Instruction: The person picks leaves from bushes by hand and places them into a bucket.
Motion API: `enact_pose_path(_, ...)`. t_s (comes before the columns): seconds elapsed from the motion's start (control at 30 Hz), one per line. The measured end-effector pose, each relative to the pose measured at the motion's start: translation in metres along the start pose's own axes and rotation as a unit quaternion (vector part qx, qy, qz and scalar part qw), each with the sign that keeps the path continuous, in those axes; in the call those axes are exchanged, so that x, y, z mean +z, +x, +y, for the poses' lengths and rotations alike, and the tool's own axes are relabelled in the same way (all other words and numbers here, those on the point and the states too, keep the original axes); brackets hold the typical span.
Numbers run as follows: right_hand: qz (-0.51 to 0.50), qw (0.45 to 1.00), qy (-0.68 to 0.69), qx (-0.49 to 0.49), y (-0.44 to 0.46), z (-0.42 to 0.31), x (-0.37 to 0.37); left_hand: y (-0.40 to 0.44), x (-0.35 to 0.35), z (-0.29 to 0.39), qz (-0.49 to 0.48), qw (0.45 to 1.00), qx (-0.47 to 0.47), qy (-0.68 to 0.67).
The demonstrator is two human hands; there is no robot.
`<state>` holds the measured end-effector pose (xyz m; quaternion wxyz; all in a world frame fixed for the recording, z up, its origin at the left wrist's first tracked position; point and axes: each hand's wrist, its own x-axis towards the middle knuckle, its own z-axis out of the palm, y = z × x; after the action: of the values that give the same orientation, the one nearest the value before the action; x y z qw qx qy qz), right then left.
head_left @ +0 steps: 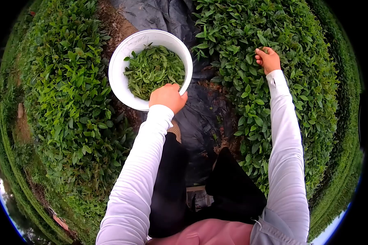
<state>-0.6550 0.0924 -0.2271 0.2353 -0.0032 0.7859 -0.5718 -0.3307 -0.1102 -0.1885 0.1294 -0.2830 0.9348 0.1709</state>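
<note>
A white bucket holds a heap of picked green leaves. My left hand is closed over the bucket's near rim, its fingers partly hidden inside. At the right, my right hand is over the top of a leafy green bush. Its fingers are pinched together close to the leaves; what lies between the fingertips, if anything, is too small to make out.
Another dense row of bushes stands on the left. Black plastic sheeting covers the ground between the rows, with bare brown soil at its edge. My legs in black are below.
</note>
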Motion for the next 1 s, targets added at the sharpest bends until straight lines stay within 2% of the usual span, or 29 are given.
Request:
enact_pose_path(0.03, -0.136, 0.982, 0.128, 0.037, -0.027, -0.002, 0.002, -0.001, 0.000, 0.000, -0.002, 1.000, 0.000, 0.002)
enact_pose_path(0.1, -0.296, 0.942, 0.115, 0.107, -0.104, -0.011, 0.025, 0.002, -0.002, 0.002, -0.008, 1.000, -0.004, -0.002)
enact_pose_path(0.17, -0.319, 0.921, 0.151, 0.165, -0.146, 0.004, 0.029, 0.001, -0.003, 0.003, -0.024, 1.000, -0.011, -0.008)
enact_pose_path(0.23, -0.266, 0.920, 0.222, 0.183, -0.159, 0.028, 0.019, 0.003, -0.001, 0.004, -0.013, 1.000, -0.003, 0.003)
enact_pose_path(0.37, -0.194, 0.944, 0.202, 0.174, -0.165, 0.032, -0.014, 0.002, 0.000, 0.003, -0.027, 1.000, 0.000, 0.003)
enact_pose_path(0.43, -0.172, 0.961, 0.120, 0.181, -0.172, 0.020, -0.024, 0.003, 0.000, 0.003, -0.033, 0.999, -0.003, 0.002)
enact_pose_path(0.6, -0.076, 0.987, -0.112, 0.087, -0.144, 0.036, -0.034, 0.004, 0.002, 0.002, -0.029, 1.000, -0.001, -0.010)
enact_pose_path(0.63, -0.072, 0.976, -0.186, 0.087, -0.134, 0.036, -0.030, 0.003, 0.002, 0.002, -0.028, 0.999, -0.002, -0.014)
enact_pose_path(0.7, -0.024, 0.915, -0.393, -0.083, -0.104, 0.064, -0.023, 0.003, -0.001, 0.004, -0.047, 0.999, -0.010, -0.011)
enact_pose_path(0.8, 0.054, 0.878, -0.469, -0.077, -0.084, 0.060, -0.006, 0.004, -0.003, 0.005, -0.042, 0.999, -0.009, -0.002)
enact_pose_path(0.83, 0.076, 0.891, -0.436, -0.100, -0.077, 0.068, -0.004, 0.003, -0.001, 0.004, -0.038, 0.999, -0.008, 0.001)
enact_pose_path(0.9, 0.109, 0.882, -0.420, -0.186, -0.077, 0.073, 0.000, 0.004, 0.002, 0.002, -0.025, 1.000, -0.003, 0.003)
enact_pose_path(0.97, 0.090, 0.978, -0.167, -0.092, -0.086, 0.076, 0.005, 0.004, 0.001, 0.003, -0.032, 0.999, -0.007, -0.001)
enact_pose_path(1.0, 0.079, 0.995, -0.034, -0.042, -0.093, 0.074, 0.005, 0.004, 0.001, 0.004, -0.032, 0.999, -0.007, 0.000)
